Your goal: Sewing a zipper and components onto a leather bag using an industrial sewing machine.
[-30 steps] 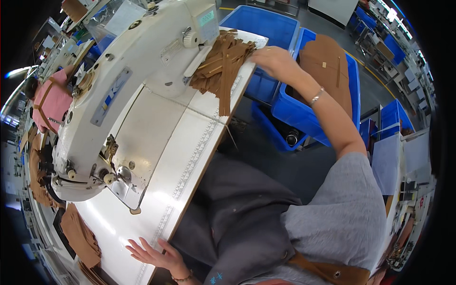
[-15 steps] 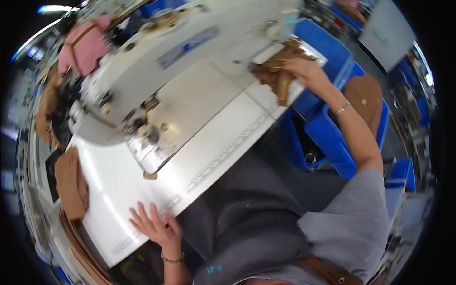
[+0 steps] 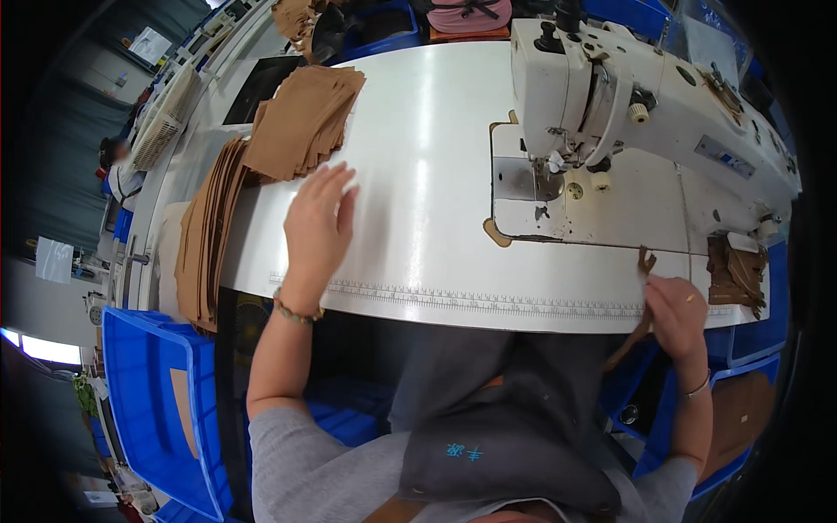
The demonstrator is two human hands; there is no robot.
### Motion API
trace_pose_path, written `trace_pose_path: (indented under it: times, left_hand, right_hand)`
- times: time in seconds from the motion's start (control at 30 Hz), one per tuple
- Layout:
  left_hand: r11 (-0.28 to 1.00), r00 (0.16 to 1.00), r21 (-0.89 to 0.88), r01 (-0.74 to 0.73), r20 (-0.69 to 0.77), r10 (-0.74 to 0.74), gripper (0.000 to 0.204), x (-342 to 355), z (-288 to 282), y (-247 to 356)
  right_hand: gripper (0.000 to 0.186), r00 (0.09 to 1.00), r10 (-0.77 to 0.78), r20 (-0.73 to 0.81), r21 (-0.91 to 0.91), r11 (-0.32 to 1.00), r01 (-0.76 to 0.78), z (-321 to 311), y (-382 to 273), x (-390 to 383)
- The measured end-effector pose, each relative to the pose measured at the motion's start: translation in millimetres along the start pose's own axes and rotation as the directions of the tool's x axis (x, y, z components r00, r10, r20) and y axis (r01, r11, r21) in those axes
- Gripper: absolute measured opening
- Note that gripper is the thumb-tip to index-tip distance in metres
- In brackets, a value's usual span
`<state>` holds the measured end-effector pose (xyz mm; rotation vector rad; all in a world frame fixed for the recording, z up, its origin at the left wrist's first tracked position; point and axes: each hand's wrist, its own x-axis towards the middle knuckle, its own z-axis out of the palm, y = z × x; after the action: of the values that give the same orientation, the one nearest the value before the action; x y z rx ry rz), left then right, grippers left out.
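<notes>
Head view: a white worktable [image 3: 436, 183] spreads across the scene, its front edge running just before the person's body. On its right part stands a white sewing machine [image 3: 567, 87], its needle end toward the middle of the table. Below the table's left end sits a blue bin [image 3: 159, 375] with a flat brown piece inside. A dark apron [image 3: 506, 458] covers the person's front.

At the table's left side lie a fanned stack of brown pieces [image 3: 301, 122] and, nearer the person, a long brown stack [image 3: 205, 235] seen along its layered edges.

The left hand [image 3: 318, 227] is raised at the near right corner of the fanned stack, open and holding nothing visible, fingers close together and slightly bent, thumb apart; whether its fingertips touch the stack cannot be told. The right hand [image 3: 676, 318] is closed at the table's front edge, thumb and fingers pinching a narrow brown strip [image 3: 646, 260]. One end of the strip pokes up past the fingertips above the white surface; the rest hangs below the hand, over the edge. Just right of that hand lies a pile of brown strips [image 3: 735, 270].
</notes>
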<state>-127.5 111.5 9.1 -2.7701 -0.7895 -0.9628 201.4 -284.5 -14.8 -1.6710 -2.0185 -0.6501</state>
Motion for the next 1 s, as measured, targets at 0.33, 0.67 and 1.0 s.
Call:
trace_pose_path:
  times: [0.33, 0.67, 1.0]
  left_hand:
    - [0.85, 0.962, 0.496, 0.18, 0.091, -0.256, 0.034, 58.0, 42.9, -129.7]
    - [0.699, 0.753, -0.295, 0.652, 0.362, -0.549, 0.028, 101.6, 2.0, -110.5]
    - [-0.185, 0.393, -0.374, 0.909, 0.916, 0.08, 0.029, -20.5, 7.5, 57.0]
  right_hand:
    - [0.039, 0.977, 0.185, 0.102, 0.084, 0.977, -0.194, 41.9, -20.7, 38.5]
    - [0.027, 0.958, 0.28, 0.06, 0.121, 0.951, -0.285, 45.6, -18.4, 35.2]
    - [0.026, 0.969, 0.237, 0.074, 0.145, 0.958, -0.246, 44.6, -21.3, 48.6]
